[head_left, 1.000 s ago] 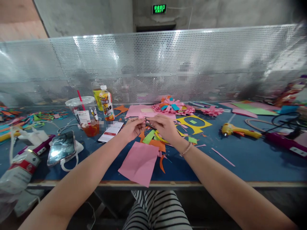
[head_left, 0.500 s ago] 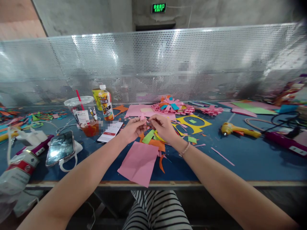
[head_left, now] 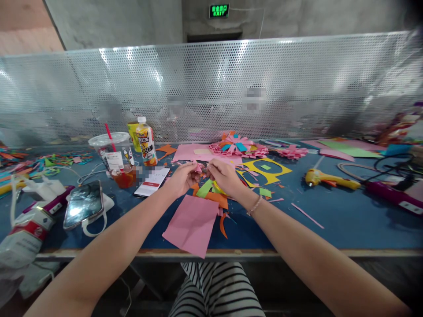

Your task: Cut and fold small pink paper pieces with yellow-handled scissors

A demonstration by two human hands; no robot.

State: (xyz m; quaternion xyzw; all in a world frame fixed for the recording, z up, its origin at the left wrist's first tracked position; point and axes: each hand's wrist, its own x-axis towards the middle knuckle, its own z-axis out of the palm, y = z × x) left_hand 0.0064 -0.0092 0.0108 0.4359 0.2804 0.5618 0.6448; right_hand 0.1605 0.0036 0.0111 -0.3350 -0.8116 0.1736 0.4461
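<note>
Above the middle of the table, my left hand (head_left: 184, 178) pinches a small piece of pink paper (head_left: 197, 167) between thumb and fingers. Close beside it, my right hand (head_left: 224, 177) has its fingers pressed together; whatever they grip is hidden. A yellow round thing (head_left: 218, 188) shows partly under the right hand. Below the hands lies a square sheet of pink paper (head_left: 191, 225), partly over the table's front edge. Green paper (head_left: 205, 188) and orange paper scraps (head_left: 216, 201) lie between. Behind the hands is a fringed pink paper flower (head_left: 233, 144) with blue and orange pieces.
To the left stand a plastic cup (head_left: 115, 160) with a straw and a drink bottle (head_left: 146, 141), beside two phones (head_left: 152, 182). A yellow glue gun (head_left: 330, 179) with its cable lies right. Yellow paper with cut-out rings (head_left: 284, 169) is nearer. A perforated metal screen (head_left: 211, 88) closes the back.
The pink paper at my left fingertips has tipped down and shows less upright than before. Both hands stay in nearly the same place.
</note>
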